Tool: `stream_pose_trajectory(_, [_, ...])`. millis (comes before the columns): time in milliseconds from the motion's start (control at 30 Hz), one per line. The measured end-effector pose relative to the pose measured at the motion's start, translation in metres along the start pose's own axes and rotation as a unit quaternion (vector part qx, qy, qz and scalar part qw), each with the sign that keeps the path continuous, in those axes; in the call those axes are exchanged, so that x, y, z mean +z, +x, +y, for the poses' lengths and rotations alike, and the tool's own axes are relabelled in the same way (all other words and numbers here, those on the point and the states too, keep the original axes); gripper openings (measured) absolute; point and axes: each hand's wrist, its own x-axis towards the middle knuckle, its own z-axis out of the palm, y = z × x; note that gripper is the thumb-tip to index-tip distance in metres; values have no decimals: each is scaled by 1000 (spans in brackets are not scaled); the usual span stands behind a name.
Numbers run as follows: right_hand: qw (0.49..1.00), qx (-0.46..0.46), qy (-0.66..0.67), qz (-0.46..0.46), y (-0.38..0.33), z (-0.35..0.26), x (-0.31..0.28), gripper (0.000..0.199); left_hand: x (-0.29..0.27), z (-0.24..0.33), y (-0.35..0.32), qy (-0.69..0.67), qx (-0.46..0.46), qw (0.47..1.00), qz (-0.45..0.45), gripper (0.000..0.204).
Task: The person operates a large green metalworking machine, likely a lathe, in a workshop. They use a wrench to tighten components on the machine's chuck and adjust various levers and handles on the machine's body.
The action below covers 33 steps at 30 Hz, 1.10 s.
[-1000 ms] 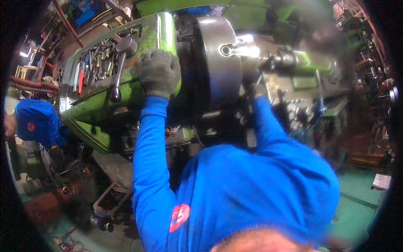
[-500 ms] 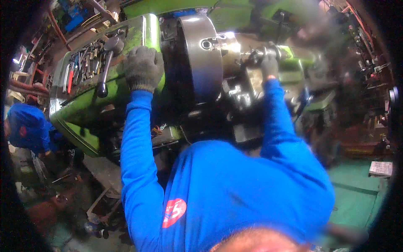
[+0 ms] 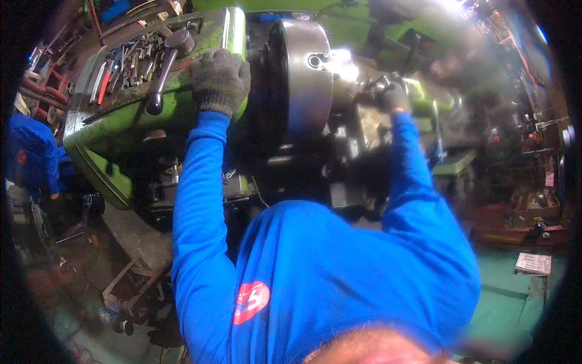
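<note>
My left hand [image 3: 220,82], in a dark grey knit glove, lies palm down on the right end of the green lathe headstock [image 3: 136,130], holding nothing that shows. Close to its left, a lever with a round hub [image 3: 165,73] sits on the headstock top. The large steel chuck [image 3: 306,79] stands between my two hands. Farther right, my gloved right hand [image 3: 395,97] is closed at the metal parts around the tool post [image 3: 374,121]. Haze and glare blur this area, and what its fingers grip is hidden.
Loose bits, keys and a red-handled tool [image 3: 105,79] lie on top of the headstock. At the left edge is another person in a blue sleeve [image 3: 45,148]. A metal frame [image 3: 133,282] stands on the floor at lower left. White papers [image 3: 533,264] lie at the right.
The view has shifted, so the lathe appears a little farther right and higher. Both my hands keep their places on the machine. The other person appears lower and closer to the left edge.
</note>
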Motion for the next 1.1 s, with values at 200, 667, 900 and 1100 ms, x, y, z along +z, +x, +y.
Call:
stream_pose_trajectory(200, [999,-34,-3,-15,32,64,9,34,-3,13,6,-11,17,1000,15,23])
stream_pose_trajectory(667, [983,-164,3,78,20,68,-9,39,8,6,5,-27,11,1000,9,21])
stream_pose_trajectory(900, [995,-36,-90,-13,-2,0,-42,34,-6,7,5,-12,18,1000,-9,19])
stream_pose_trajectory(1100, [999,-2,-30,19,27,44,15,40,-4,12,8,-16,20,1000,3,21])
